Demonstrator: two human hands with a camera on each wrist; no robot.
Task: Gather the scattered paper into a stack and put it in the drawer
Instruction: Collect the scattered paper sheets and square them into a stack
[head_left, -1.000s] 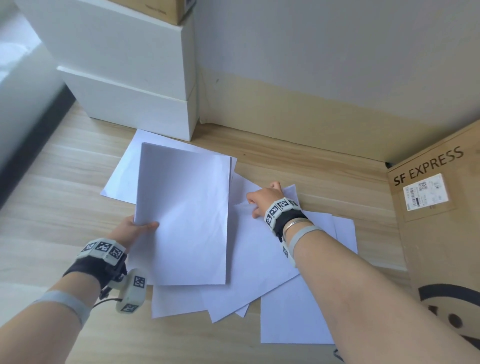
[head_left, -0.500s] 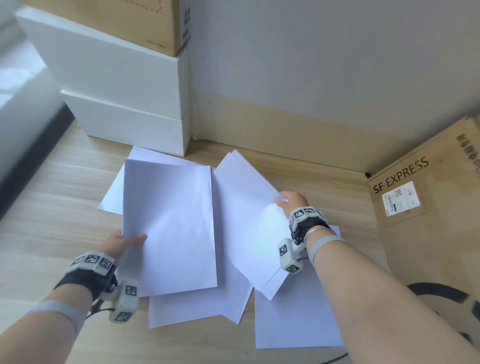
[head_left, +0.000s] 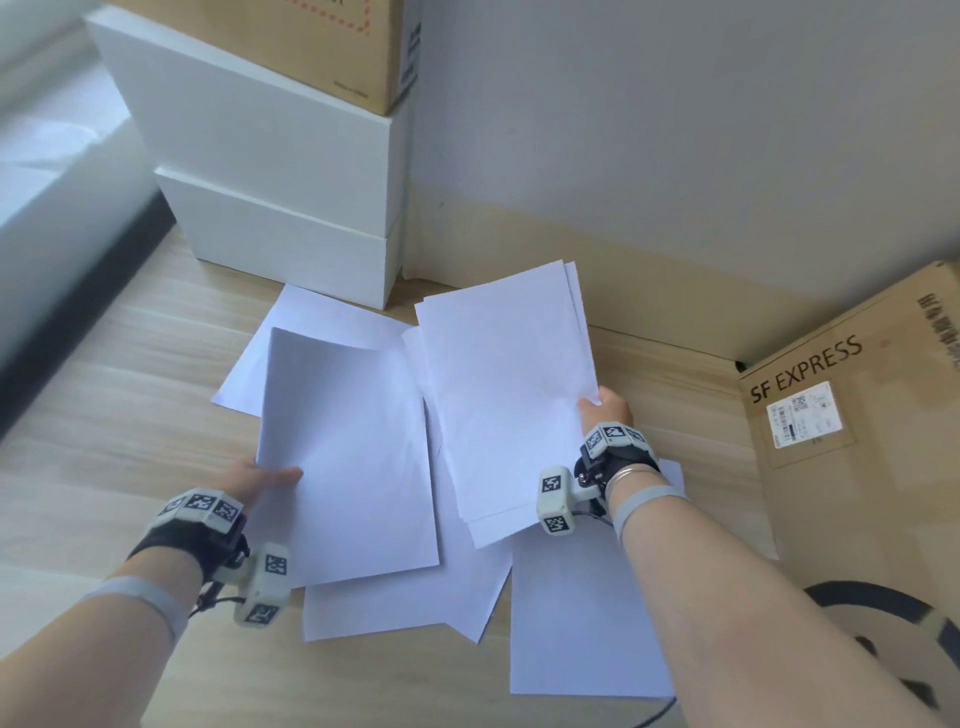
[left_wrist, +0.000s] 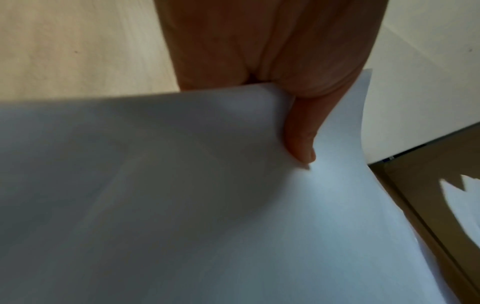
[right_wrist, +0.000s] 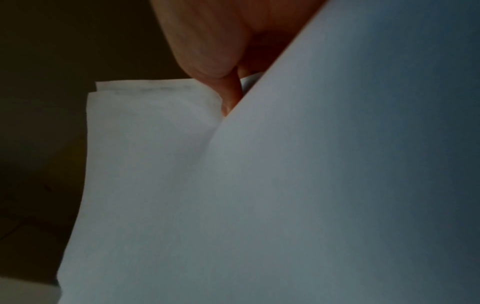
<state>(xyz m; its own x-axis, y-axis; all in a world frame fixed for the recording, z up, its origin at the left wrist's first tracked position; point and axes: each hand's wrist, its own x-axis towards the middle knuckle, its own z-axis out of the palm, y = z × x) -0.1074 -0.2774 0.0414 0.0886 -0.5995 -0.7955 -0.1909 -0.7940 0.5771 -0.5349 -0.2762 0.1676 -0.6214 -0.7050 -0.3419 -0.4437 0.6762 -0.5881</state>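
Two bundles of white paper are held above the wooden floor. My left hand (head_left: 260, 480) pinches the left edge of one bundle (head_left: 348, 457), thumb on top; in the left wrist view the thumb (left_wrist: 301, 144) presses the same paper (left_wrist: 182, 205). My right hand (head_left: 605, 413) grips the right edge of a second, lifted bundle of sheets (head_left: 509, 395); the right wrist view shows fingers (right_wrist: 207, 51) pinching those sheets (right_wrist: 259, 205). More loose sheets (head_left: 571, 623) lie scattered on the floor beneath. A white drawer unit (head_left: 280, 228) stands at the back left, its drawers closed.
A cardboard box (head_left: 332, 41) sits on top of the white unit. A large SF EXPRESS carton (head_left: 857, 441) stands at the right, close to my right arm. A grey wall with a beige skirting (head_left: 623, 270) runs behind. Bare wooden floor (head_left: 104, 389) lies to the left.
My right hand has picked sheets up from the floor and swung them upright to the right of the left bundle. The left hand keeps its hold, barely moved.
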